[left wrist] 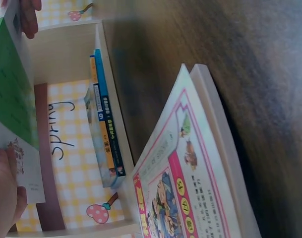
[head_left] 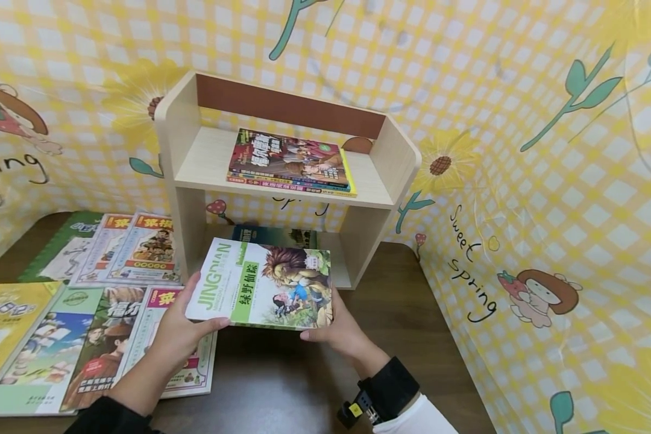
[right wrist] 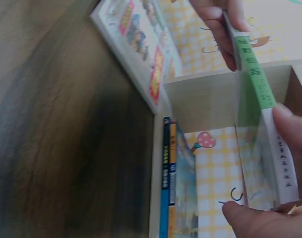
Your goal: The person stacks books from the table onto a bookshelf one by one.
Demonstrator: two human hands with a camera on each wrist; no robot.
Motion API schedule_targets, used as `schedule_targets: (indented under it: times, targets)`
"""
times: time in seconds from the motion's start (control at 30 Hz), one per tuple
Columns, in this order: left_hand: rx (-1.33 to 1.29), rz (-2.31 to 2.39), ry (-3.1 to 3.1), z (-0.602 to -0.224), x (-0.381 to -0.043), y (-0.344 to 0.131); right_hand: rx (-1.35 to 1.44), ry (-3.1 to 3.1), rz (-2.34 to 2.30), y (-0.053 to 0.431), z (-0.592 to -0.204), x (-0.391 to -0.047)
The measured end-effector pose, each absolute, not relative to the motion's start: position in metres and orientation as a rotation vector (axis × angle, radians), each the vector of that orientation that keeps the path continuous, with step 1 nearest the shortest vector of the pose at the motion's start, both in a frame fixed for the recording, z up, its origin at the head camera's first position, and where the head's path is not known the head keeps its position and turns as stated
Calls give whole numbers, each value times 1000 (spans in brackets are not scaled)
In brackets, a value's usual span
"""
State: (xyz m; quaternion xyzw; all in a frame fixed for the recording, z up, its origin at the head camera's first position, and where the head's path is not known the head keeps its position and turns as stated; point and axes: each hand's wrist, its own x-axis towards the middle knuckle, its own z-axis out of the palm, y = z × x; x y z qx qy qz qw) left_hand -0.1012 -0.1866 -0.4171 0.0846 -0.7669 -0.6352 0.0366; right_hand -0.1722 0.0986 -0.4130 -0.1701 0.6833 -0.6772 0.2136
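Both hands hold a book with a lion on its cover (head_left: 298, 283), its front facing up. My left hand (head_left: 181, 328) grips its left end, thumb on the near edge; my right hand (head_left: 342, 328) grips the right end likewise. The book is raised in front of the lower compartment of a small wooden bookshelf (head_left: 371, 241). In the right wrist view its green and white spine (right wrist: 257, 74) shows between the hands. Two books (left wrist: 106, 124) lie flat, stacked on the lower shelf, partly hidden behind the held book in the head view. Another stack of books (head_left: 290, 160) lies on the upper shelf.
Several books and magazines, among them a yellow book (head_left: 5, 331) and a comic-covered magazine (head_left: 149, 247), overlap on the dark wooden table (head_left: 412, 337) left of the shelf. A yellow checked cloth (head_left: 466, 78) hangs behind and at the right.
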Motion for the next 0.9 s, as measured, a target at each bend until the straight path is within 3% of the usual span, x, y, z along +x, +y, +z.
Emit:
schedule_targets:
  times: [0.43, 0.9]
  targets:
    - [146, -1787, -2524, -442, -123, -196, -527, 1949, -1896, 94, -448, -189]
    - [304, -1897, -2569, -464, -148, -194, -397, 1926, -1835, 89, -475, -222]
